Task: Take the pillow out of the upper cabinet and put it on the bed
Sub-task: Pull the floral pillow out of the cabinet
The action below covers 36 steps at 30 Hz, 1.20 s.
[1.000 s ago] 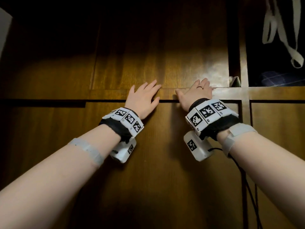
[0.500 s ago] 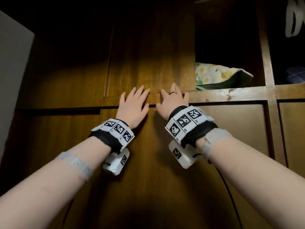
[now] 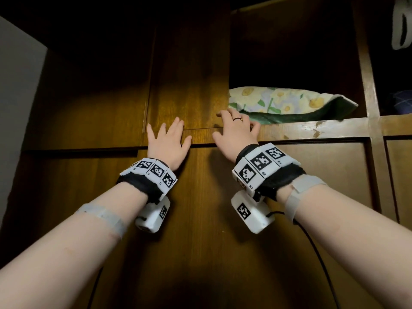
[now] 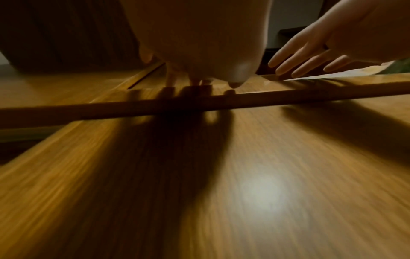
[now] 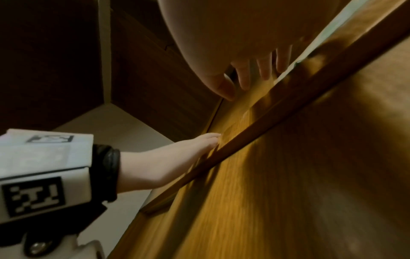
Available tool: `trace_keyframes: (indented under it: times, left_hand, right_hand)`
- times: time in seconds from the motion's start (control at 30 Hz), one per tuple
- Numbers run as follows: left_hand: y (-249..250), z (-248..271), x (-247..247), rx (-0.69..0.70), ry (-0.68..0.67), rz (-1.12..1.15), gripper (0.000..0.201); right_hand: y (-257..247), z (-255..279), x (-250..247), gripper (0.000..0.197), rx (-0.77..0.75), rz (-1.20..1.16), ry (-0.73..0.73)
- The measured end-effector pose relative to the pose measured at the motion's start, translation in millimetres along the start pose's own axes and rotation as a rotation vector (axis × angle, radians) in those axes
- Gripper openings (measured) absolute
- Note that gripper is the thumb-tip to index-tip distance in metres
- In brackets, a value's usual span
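A flowered pillow (image 3: pixel 285 101) with a green underside lies in the open upper cabinet compartment, above the wooden rail (image 3: pixel 312 128). The sliding cabinet door (image 3: pixel 189 85) stands to its left, covering the compartment's left part. My left hand (image 3: pixel 167 139) lies flat with spread fingers on the door's lower edge. My right hand (image 3: pixel 236 128) rests open at the door's right edge, fingertips close to the pillow's left corner. In the left wrist view my left hand's fingers (image 4: pixel 190 80) press the wood and my right hand (image 4: pixel 310 57) reaches over the rail. The right wrist view shows my right hand's fingers (image 5: pixel 264 70) straight.
Lower cabinet doors (image 3: pixel 200 219) fill the space below the rail. A vertical wooden post (image 3: pixel 367 74) bounds the compartment on the right; beyond it hang white straps (image 3: pixel 401 25) over dark folded cloth (image 3: pixel 401 103). A grey wall (image 3: pixel 15 97) is at the far left.
The sliding door has moved left under both hands, uncovering the compartment and most of the pillow. My right hand now sits at the door's edge by the pillow.
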<state>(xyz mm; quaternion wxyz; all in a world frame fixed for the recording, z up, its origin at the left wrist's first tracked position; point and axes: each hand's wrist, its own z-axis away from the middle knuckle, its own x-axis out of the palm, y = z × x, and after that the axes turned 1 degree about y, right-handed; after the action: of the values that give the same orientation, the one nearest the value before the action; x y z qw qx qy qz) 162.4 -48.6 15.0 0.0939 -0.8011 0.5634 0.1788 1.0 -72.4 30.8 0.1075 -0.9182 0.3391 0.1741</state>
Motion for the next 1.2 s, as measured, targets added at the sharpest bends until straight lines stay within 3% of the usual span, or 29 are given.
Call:
trace_keyframes:
  times: [0.1, 0.23, 0.4, 0.7, 0.8, 0.9, 1.07, 1.2]
  left_hand:
    - [8.2, 1.7, -4.6, 0.033, 0.041, -0.026, 0.060]
    - [35.4, 0.6, -5.5, 0.332, 0.014, 0.008, 0.058]
    - [26.0, -14.1, 2.8, 0.241, 0.033, 0.111, 0.055]
    - [-13.4, -16.6, 6.7, 0.194, 0.002, 0.155, 0.063]
    - [-25.2, -14.0, 5.2, 0.213, -0.036, 0.118, 0.068]
    - [-31.8, -13.3, 0.9, 0.215, -0.068, 0.108, 0.070]
    - [-32.0, -11.0, -5.6, 0.191, -0.129, 0.141, 0.070]
    - [-31.4, 2.3, -9.1, 0.189, -0.142, 0.216, 0.069]
  right_hand:
    - [2.6, -3.4, -1.7, 0.054, 0.015, 0.017, 0.053]
    - [6.6, -18.0, -9.0, 0.062, 0.062, 0.073, 0.106]
    - [12.9, -37.2, -12.2, 0.077, 0.111, 0.129, 0.142]
    - [46.6, -59.9, -12.2, 0.081, 0.212, 0.262, 0.144]
    - [53.6, -69.5, -13.2, 0.068, 0.253, 0.285, 0.176]
    - [50.2, -69.2, -19.9, 0.041, 0.247, 0.403, 0.181]
    - [53.0, -52.9, -32.5, 0.031, 0.108, 0.486, 0.087]
    - [56.6, -33.8, -41.7, 0.011, 0.085, 0.368, 0.082]
